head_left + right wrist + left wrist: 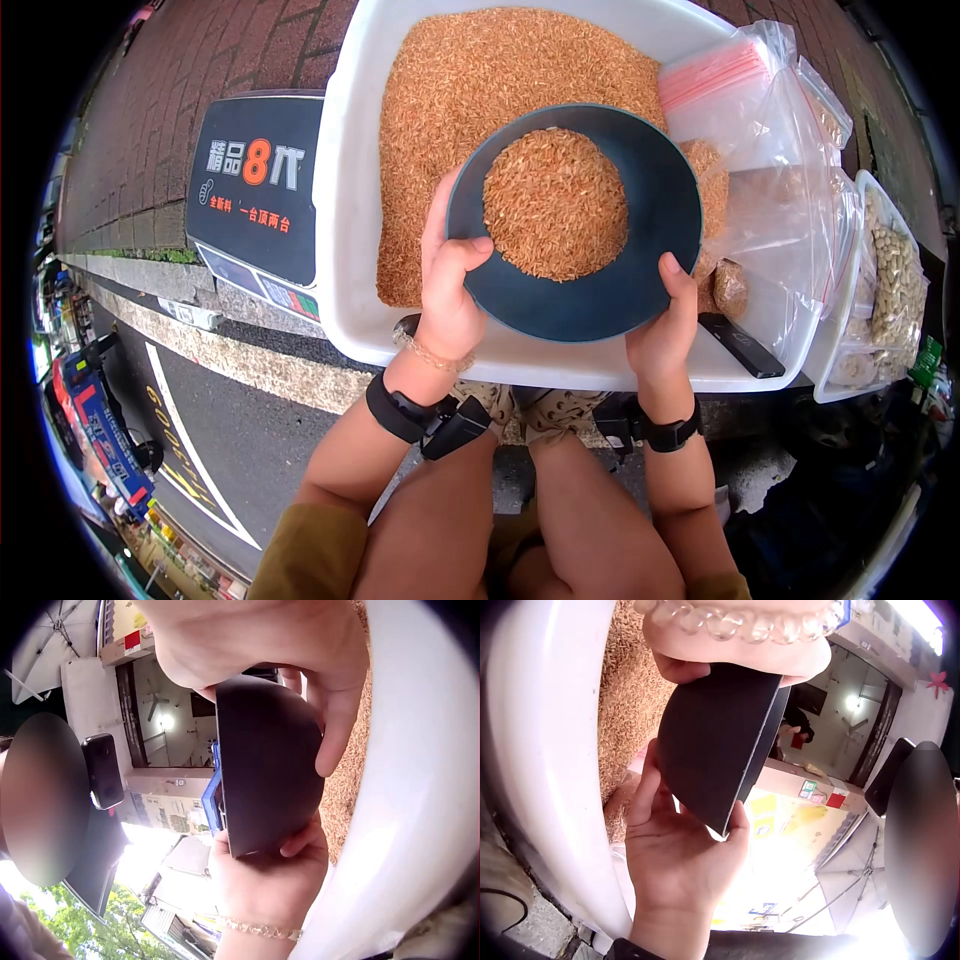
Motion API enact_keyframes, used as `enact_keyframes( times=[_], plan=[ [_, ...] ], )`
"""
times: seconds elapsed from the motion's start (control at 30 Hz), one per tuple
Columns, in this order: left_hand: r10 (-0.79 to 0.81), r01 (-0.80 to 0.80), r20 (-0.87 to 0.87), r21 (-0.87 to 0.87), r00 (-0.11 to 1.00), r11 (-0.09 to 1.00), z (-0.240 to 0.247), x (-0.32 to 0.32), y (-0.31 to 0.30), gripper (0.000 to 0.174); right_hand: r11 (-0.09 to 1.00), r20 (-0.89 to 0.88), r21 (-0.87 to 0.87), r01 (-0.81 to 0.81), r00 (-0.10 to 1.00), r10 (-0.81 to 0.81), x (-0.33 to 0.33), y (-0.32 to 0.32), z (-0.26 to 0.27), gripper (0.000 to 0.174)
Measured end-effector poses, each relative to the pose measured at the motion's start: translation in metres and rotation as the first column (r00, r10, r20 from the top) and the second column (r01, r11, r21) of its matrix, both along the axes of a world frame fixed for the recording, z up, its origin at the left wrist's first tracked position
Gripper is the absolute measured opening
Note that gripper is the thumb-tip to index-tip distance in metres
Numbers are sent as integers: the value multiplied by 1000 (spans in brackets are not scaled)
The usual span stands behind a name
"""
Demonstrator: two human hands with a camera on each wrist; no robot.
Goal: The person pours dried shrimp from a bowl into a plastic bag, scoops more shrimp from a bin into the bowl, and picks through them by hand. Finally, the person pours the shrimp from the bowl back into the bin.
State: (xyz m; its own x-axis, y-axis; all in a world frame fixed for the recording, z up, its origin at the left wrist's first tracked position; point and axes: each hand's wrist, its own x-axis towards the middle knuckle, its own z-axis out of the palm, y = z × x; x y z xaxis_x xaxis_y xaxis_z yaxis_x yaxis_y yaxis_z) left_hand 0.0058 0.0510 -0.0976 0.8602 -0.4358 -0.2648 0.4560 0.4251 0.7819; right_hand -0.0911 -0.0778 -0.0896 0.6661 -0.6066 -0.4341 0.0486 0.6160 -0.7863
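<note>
Both hands hold a dark blue-green bowl over the front part of a white tub. Inside the bowl lies a round heap of reddish-brown grain. My left hand grips the bowl's left side, its thumb over the rim. At the lower right, my right hand holds the rim with its thumb on top. From the side, the left wrist view shows the bowl's dark outer wall, with fingers curled under it. More loose grain fills much of the tub.
Clear plastic bags and a small packed bag of grain lie on the tub's right side, near a black bar-shaped object. A black-topped scale stands left. Right of the tub is a tray of pale pieces.
</note>
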Motion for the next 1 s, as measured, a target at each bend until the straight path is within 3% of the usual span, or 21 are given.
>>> enact_keyframes(
  times=[0.1, 0.47, 0.63, 0.7, 0.73, 0.77, 0.8, 0.83, 0.9, 0.97, 1.0],
  plan=[
    [-23, 23, 25, 4, 999, 1000, 1, -1, 0, 64, 997, 22, 76, -36, 999, 34, -4, -2, 2, 40],
    [-70, 72, 71, -23, 995, 997, 6, 0, -2, 67, 998, -16, 55, -5, 1000, 5, -7, -1, -6, 36],
    [-35, 36, 8, -25, 999, 999, 6, 0, -3, 64, 998, -12, 39, -55, 998, 56, -3, 0, -2, 37],
    [-15, 15, 5, -38, 1000, 999, 7, -1, -6, 63, 956, -2, -285, 70, 997, -74, 8, 6, 5, 44],
    [4, -4, 2, -51, 1000, 999, 7, 0, -6, 62, 957, -1, -282, 67, 998, -70, 7, 2, 6, 44],
    [8, -8, 2, -46, 1000, 999, 6, 1, -5, 62, 737, -27, -671, 73, 992, -122, 3, -5, 6, 42],
    [-21, 21, 57, 4, 998, 1000, 3, 2, -5, 61, 371, -26, -927, 43, 983, -180, 1, -8, 7, 40],
    [-55, 50, 109, 55, 993, 997, 2, 2, -4, 61, 375, -29, -926, 40, 984, -177, 0, -7, 18, 40],
    [-79, 75, 94, 45, 992, 996, 8, 1, -7, 60, 164, -384, -911, -378, 923, -5, -3, -6, 53, 31],
    [-108, 106, 83, 30, 991, 994, 8, 0, -9, 59, 127, -421, -903, -410, 904, -76, 5, 0, 66, 24],
    [-148, 144, 122, 41, 981, 989, 4, 1, -8, 58, -160, -350, -912, -379, 919, -180, 12, -1, 68, 27]
  ],
)
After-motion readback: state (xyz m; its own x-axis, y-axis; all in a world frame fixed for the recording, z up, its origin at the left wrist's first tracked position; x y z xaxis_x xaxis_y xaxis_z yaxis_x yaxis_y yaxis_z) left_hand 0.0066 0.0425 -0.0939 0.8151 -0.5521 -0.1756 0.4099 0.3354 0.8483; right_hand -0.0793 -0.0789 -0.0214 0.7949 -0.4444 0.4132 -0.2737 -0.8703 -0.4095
